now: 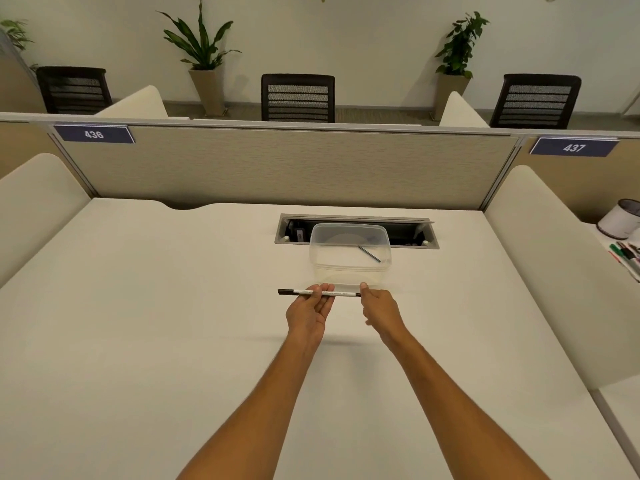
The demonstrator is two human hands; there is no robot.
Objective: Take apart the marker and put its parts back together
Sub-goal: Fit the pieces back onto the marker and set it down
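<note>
Both hands hold the marker [320, 292] level above the desk [138, 323]. Left hand [308, 311] pinches the barrel near mid-length; right hand [379, 310] grips the right end, likely to pull a part off there. Black cap at the left end remains on. Beyond, a clear tub [349, 249] contains one thin stick [369, 253], identity unclear. Right-hand fingertips are hidden.

Matt white desk [173, 323], clear glossy plastic container [349, 265], fabric-textured partition [277, 168].
</note>
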